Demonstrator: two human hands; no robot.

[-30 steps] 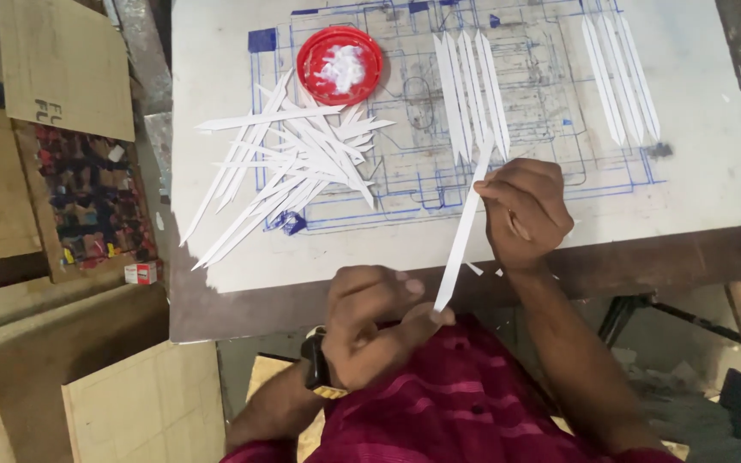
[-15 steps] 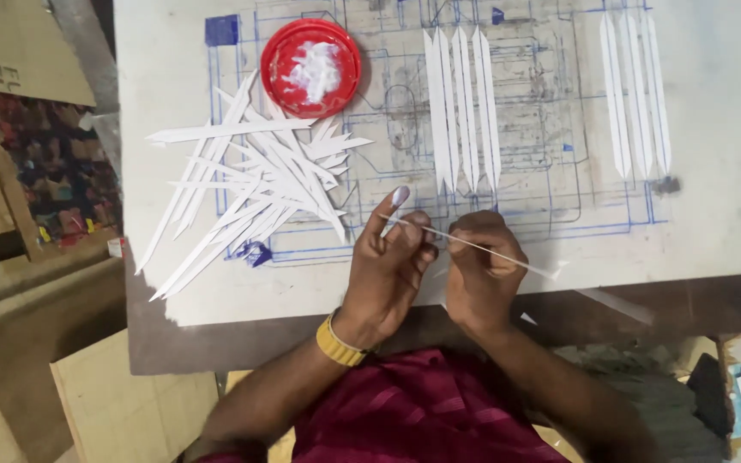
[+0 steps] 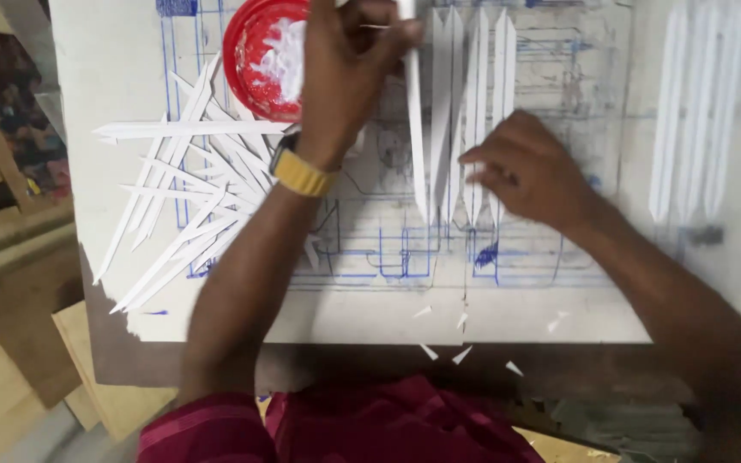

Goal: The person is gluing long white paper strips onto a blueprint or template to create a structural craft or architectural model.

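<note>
Yellow wristband [image 3: 302,174] on left wrist; red striped garment [image 3: 345,429].

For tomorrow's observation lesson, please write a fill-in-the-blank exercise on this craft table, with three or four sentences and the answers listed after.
1. The round lid holding white paste is coloured ____.
2. The left hand holds a white ____ by its upper end.
3. The band on the left wrist is coloured ____.
4. The right hand rests on the row of strips, while the loose pile lies to the ____ of that row.

Answers: red; strip; yellow; left
</note>
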